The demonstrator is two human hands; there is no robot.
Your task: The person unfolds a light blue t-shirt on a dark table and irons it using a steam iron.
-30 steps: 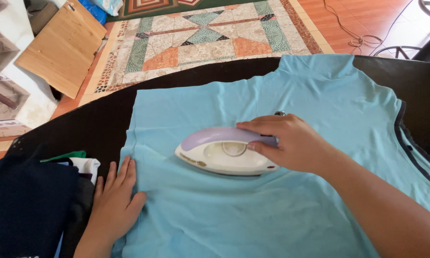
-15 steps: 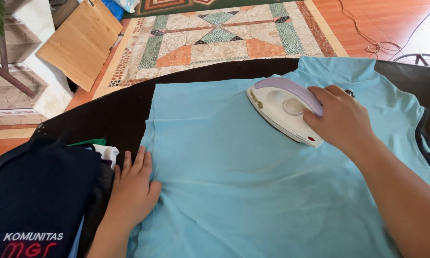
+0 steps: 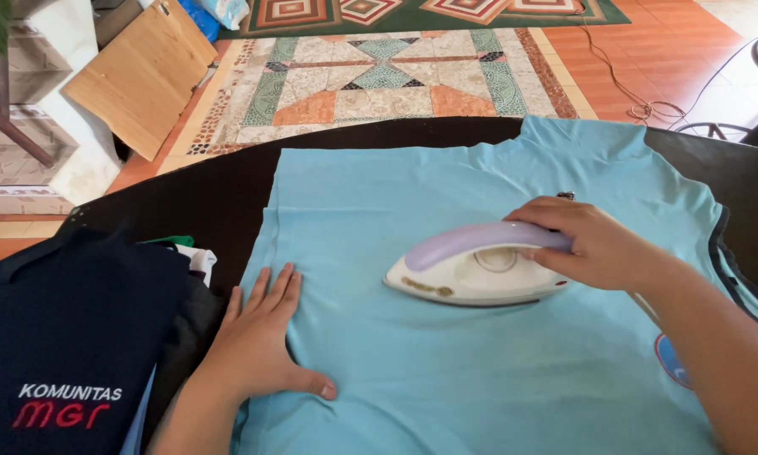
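dark table [image 3: 227, 190] — light-blue shirt [image 3: 446, 371] spread flat | folded clothes pile [image 3: 67, 337] left

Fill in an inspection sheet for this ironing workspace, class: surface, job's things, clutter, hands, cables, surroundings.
Surface: dark table, mostly covered by the garment.
Job's things: light blue shirt spread flat; white and lilac iron resting sole-down on it.
Clutter: folded dark garment at the left, with green and white cloth beneath.
Hands: left hand flat on the shirt's left edge; right hand with its grip closed on the iron's handle.
Cables: thin cord across the floor.
Surroundings: patterned rug, wooden board leaning at the left.
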